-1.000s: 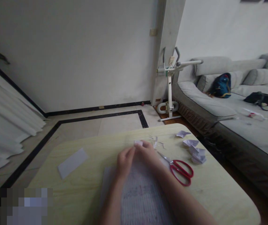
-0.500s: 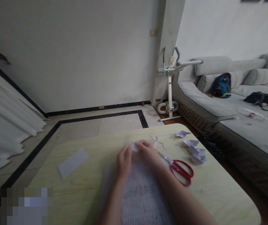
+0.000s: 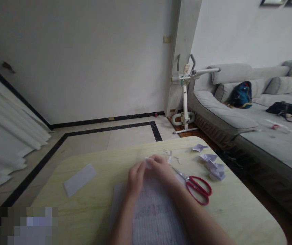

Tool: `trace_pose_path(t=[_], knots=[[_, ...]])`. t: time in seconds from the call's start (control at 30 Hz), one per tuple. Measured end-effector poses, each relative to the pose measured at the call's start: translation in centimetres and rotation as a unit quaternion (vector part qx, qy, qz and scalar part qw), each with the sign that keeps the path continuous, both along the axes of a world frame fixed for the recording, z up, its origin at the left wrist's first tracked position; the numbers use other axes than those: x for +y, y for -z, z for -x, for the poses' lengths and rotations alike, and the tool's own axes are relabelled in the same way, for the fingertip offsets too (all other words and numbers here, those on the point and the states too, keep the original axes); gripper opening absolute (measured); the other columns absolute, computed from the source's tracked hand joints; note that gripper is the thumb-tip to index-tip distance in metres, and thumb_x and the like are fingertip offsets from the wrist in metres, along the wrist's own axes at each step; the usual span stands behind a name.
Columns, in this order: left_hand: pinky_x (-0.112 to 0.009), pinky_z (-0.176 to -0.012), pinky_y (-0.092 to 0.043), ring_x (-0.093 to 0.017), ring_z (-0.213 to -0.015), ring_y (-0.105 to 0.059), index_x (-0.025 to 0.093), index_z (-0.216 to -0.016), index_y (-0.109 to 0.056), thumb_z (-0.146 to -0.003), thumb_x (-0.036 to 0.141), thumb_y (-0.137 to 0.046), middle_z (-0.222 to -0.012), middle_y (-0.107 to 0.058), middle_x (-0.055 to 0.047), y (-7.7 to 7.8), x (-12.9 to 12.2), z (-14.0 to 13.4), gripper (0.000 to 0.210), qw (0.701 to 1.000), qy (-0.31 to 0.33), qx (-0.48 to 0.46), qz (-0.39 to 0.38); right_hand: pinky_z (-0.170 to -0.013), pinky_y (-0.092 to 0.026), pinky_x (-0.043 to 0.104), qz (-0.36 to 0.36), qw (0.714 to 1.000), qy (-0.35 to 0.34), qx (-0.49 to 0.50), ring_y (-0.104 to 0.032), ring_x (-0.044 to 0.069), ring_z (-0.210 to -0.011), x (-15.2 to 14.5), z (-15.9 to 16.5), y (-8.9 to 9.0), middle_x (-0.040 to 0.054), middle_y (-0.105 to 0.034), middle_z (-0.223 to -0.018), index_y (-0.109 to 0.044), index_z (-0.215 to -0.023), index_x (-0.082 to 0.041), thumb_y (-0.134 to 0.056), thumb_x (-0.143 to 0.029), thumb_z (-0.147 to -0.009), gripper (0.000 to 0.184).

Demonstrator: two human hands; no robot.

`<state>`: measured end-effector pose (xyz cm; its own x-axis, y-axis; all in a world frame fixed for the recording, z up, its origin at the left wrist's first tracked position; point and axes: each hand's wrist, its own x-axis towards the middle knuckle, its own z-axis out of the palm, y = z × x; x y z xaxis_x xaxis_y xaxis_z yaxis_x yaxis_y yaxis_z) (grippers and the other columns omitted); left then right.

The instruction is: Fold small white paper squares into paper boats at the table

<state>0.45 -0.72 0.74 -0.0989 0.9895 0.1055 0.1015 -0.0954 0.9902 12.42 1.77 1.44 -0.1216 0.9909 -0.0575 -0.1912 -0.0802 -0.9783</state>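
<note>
A small piece of white paper (image 3: 149, 163) is pinched between my two hands above the top of a written, lined sheet (image 3: 156, 217). My left hand (image 3: 136, 177) grips its left side with the fingers closed. Closed on the right side is my right hand (image 3: 161, 167), which hides part of the paper. Scissors with red handles (image 3: 199, 190) lie just right of my right forearm, blades toward my hand. Thin paper scraps (image 3: 170, 156) are scattered beyond my right hand.
Several folded paper pieces (image 3: 213, 166) sit along the table's right edge. A flat white paper strip (image 3: 79, 179) lies on the left of the wooden table (image 3: 97, 211). Past the table are exercise equipment (image 3: 185, 92) and a grey sofa (image 3: 227, 115).
My hands keep hold of the small paper, the fingers shifting slightly and covering a little more of it. The whole view has tilted up slightly.
</note>
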Motion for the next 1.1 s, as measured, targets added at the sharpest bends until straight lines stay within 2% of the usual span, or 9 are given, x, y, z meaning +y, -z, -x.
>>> trace_pose_path(t=[0.13,0.23,0.5,0.77,1.1], knots=[[-0.023,-0.060,-0.043,-0.016,-0.068,-0.057,0.013,-0.083,-0.066,-0.078,0.036,-0.055,-0.072,-0.064,-0.003,-0.1,-0.2,0.0,0.026,0.999,0.024,-0.035,0.002,-0.053,-0.039,0.023,0.004,0.999,0.031,0.007,-0.050,0.011,-0.054,0.4,-0.1,0.6,-0.0012,-0.056,-0.059,-0.060,-0.066,-0.015,-0.064,-0.036,-0.071,0.022],[-0.022,-0.057,-0.043,-0.015,-0.063,-0.056,0.013,-0.086,-0.066,-0.076,0.037,-0.057,-0.070,-0.064,-0.003,0.0,-0.2,0.1,0.027,0.999,0.019,-0.038,0.005,-0.052,-0.038,0.022,0.007,0.999,0.044,-0.001,-0.050,0.011,-0.054,0.6,-0.2,0.9,-0.0016,-0.055,-0.058,-0.059,-0.065,-0.015,-0.063,-0.036,-0.071,0.022],[-0.020,-0.050,-0.037,-0.012,-0.054,-0.049,0.015,-0.064,-0.057,-0.080,0.040,-0.052,-0.056,-0.053,0.001,0.6,0.0,0.0,0.030,1.000,-0.017,0.007,0.001,-0.055,-0.039,0.023,-0.011,0.998,0.047,-0.037,-0.050,0.012,-0.056,0.5,-0.1,0.5,-0.0007,-0.056,-0.058,-0.060,-0.065,-0.014,-0.062,-0.035,-0.072,0.022],[-0.021,-0.049,-0.036,-0.012,-0.053,-0.046,0.016,-0.063,-0.055,-0.080,0.036,-0.050,-0.056,-0.052,0.003,0.4,0.0,-0.1,0.027,1.000,-0.022,-0.001,-0.006,-0.052,-0.038,0.021,-0.012,0.998,-0.049,-0.037,-0.050,0.011,-0.054,-0.1,-0.4,-0.2,-0.0022,-0.056,-0.058,-0.060,-0.071,-0.015,-0.061,-0.030,-0.072,0.015],[-0.021,-0.051,-0.036,-0.012,-0.054,-0.046,0.016,-0.064,-0.054,-0.080,0.038,-0.051,-0.056,-0.051,0.003,0.0,-0.2,0.0,0.027,1.000,-0.001,0.001,-0.004,-0.054,-0.037,0.022,0.000,0.999,-0.044,-0.021,-0.049,0.012,-0.055,-0.2,-0.4,-0.5,-0.0025,-0.054,-0.059,-0.058,-0.068,-0.016,-0.060,-0.035,-0.073,0.020]])
